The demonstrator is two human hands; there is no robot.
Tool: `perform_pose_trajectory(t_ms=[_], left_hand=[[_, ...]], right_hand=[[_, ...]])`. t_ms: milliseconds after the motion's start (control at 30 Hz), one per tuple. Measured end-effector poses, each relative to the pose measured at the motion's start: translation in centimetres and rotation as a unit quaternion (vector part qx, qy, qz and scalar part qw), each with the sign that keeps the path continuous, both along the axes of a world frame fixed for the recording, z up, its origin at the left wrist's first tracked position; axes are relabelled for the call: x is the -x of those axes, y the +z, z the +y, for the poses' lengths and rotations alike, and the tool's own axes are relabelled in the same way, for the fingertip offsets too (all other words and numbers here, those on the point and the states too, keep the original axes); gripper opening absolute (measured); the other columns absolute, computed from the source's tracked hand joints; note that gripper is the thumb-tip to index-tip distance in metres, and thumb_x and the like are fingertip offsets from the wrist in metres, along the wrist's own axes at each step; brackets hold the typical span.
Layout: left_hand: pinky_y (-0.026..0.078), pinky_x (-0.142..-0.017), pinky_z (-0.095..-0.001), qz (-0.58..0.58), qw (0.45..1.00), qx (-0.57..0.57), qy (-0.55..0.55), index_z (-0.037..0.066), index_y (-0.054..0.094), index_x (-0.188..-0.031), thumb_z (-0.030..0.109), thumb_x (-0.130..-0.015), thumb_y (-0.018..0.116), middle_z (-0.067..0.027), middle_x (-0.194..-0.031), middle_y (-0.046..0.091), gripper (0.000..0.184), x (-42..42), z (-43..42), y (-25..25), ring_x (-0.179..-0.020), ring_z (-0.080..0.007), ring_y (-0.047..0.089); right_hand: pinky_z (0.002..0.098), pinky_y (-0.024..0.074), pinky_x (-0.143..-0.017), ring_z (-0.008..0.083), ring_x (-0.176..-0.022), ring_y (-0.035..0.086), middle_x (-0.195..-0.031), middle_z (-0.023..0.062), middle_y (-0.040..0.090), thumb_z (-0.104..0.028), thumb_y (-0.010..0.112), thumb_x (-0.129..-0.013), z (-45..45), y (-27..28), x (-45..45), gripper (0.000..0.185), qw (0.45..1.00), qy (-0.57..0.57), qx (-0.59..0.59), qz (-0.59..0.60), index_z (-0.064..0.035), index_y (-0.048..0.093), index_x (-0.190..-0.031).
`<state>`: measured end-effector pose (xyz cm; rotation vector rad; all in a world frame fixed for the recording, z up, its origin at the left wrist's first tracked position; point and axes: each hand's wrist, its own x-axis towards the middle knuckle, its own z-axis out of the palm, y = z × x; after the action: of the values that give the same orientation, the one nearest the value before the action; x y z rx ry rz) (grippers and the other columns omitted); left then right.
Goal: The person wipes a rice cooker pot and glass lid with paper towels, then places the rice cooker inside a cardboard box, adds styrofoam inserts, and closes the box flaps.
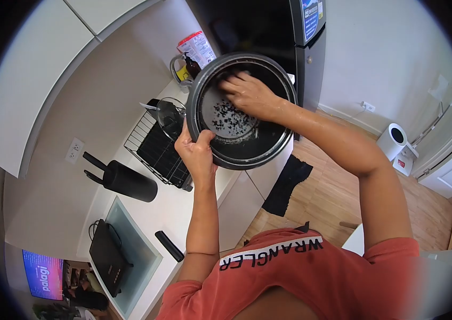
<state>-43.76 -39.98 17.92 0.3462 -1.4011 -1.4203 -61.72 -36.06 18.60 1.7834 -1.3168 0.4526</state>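
Note:
A round black pot (204,109) is held up with its mouth facing me. Its grey bottom is dotted with dark flecks or worn patches, and whitish residue runs along one edge. My left hand (196,154) grips the near left rim, its thumb over the edge. Inside the pot is my right hand (251,96), wet, with curled fingers close to the upper wall. Those fingers are slightly blurred, and whatever they may hold is hidden.
Left of the pot, a black dish rack (164,152) with a glass lid (170,114) stands on the white counter (175,205). Nearby are a black knife block (130,181) and a black router-like box (110,258). A dark fridge (311,74) rises behind; a black mat (288,184) lies on the floor.

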Motion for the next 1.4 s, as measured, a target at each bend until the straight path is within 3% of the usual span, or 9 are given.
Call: perform_pose_trajectory(t_ms=[300,467,600,667,800,867,1167,1233,1400], left_hand=[[0.041,-0.071,-0.0203,0.056,0.997,0.058,0.011,-0.01,0.054,-0.101,-0.011,-0.065,0.048,-0.0066,-0.088,0.058,0.037,2.3,1.8,-0.2,-0.075,-0.0105,0.052],[0.041,-0.07,-0.0226,0.074,0.997,0.012,-0.014,-0.008,0.057,-0.092,-0.008,-0.07,0.053,-0.0054,-0.083,0.059,0.023,2.9,1.0,-1.5,-0.072,-0.0118,0.052],[0.04,-0.057,-0.0228,0.065,0.996,-0.049,-0.04,-0.005,0.057,-0.077,-0.005,-0.066,0.057,-0.004,-0.068,0.056,0.011,1.6,0.3,-1.9,-0.06,-0.0115,0.049],[0.042,-0.056,-0.0264,0.036,0.998,-0.012,-0.058,-0.005,0.055,-0.069,-0.004,-0.063,0.06,-0.0065,-0.067,0.056,0.008,1.2,-0.2,-2.6,-0.059,-0.0146,0.049],[0.052,-0.064,-0.0345,-0.024,0.971,-0.141,-0.192,-0.009,0.056,-0.084,-0.007,-0.06,0.06,-0.0165,-0.085,0.059,0.024,0.9,1.1,-5.6,-0.071,-0.0244,0.059],[0.054,-0.066,-0.0384,-0.044,0.901,-0.272,-0.335,-0.011,0.051,-0.081,-0.008,-0.056,0.055,-0.0192,-0.084,0.056,0.025,1.1,2.5,-8.2,-0.073,-0.031,0.059],[0.052,-0.058,-0.0347,-0.383,0.615,-0.275,-0.632,-0.001,0.046,-0.06,-0.008,-0.054,0.051,-0.0139,-0.068,0.053,0.011,-7.5,21.6,-10.5,-0.06,-0.027,0.056],[0.053,-0.06,-0.0337,-0.437,0.42,-0.337,-0.721,-0.005,0.049,-0.068,-0.011,-0.055,0.047,-0.0155,-0.073,0.056,0.014,-10.7,26.0,-11.3,-0.061,-0.0266,0.058],[0.046,-0.08,-0.0409,-0.376,0.223,-0.421,-0.795,-0.003,0.049,-0.101,0.006,-0.076,0.046,-0.0139,-0.102,0.054,0.026,-16.4,36.5,-21.2,-0.09,-0.0263,0.053]], right_hand=[[0.0355,0.0384,-0.082,0.0234,-0.085,0.054,-0.082,0.0086,0.057,-0.003,0.057,-0.064,5.3,-5.2,-0.7,0.008,0.961,-0.121,-0.125,-0.214,-0.0024,0.064,-0.07],[0.03,0.0444,-0.078,0.0219,-0.088,0.057,-0.087,0.0099,0.06,0.002,0.056,-0.076,6.1,-4.9,-7.1,0.009,0.697,0.154,-0.123,-0.69,0.0024,0.061,-0.083],[0.0304,0.0439,-0.076,0.0227,-0.086,0.056,-0.092,0.0096,0.057,0.001,0.056,-0.076,8.5,-4.8,-12.0,0.008,0.814,0.12,0.021,-0.568,0.0002,0.06,-0.083],[0.0319,0.044,-0.075,0.0237,-0.089,0.054,-0.091,0.0093,0.055,0.001,0.056,-0.076,10.9,-5.8,-13.5,0.011,0.907,-0.078,0.014,-0.415,-0.0015,0.06,-0.085],[0.0344,0.0433,-0.076,0.0247,-0.093,0.052,-0.092,0.0093,0.054,0.002,0.057,-0.075,19.0,-8.0,-17.7,0.014,0.877,-0.37,0.132,-0.278,-0.0017,0.059,-0.088],[0.0363,0.041,-0.081,0.0261,-0.095,0.051,-0.094,0.0101,0.053,0.002,0.057,-0.075,21.9,-8.4,-21.8,0.017,0.753,-0.361,0.416,-0.36,-0.0011,0.058,-0.092],[0.0291,0.043,-0.078,0.0192,-0.094,0.054,-0.099,0.0097,0.057,-0.006,0.054,-0.082,33.9,-5.8,-38.0,0.015,0.58,-0.454,0.61,-0.291,-0.0015,0.059,-0.096],[0.0268,0.0444,-0.074,0.0145,-0.087,0.056,-0.092,0.0068,0.059,-0.011,0.055,-0.083,39.9,-5.0,-44.1,0.016,0.487,-0.411,0.636,-0.434,-0.0012,0.06,-0.094],[0.0245,0.0461,-0.068,0.0112,-0.081,0.057,-0.088,0.0053,0.061,-0.014,0.056,-0.083,49.6,-6.6,-57.2,0.017,0.422,-0.218,0.681,-0.558,-0.0006,0.061,-0.092]])
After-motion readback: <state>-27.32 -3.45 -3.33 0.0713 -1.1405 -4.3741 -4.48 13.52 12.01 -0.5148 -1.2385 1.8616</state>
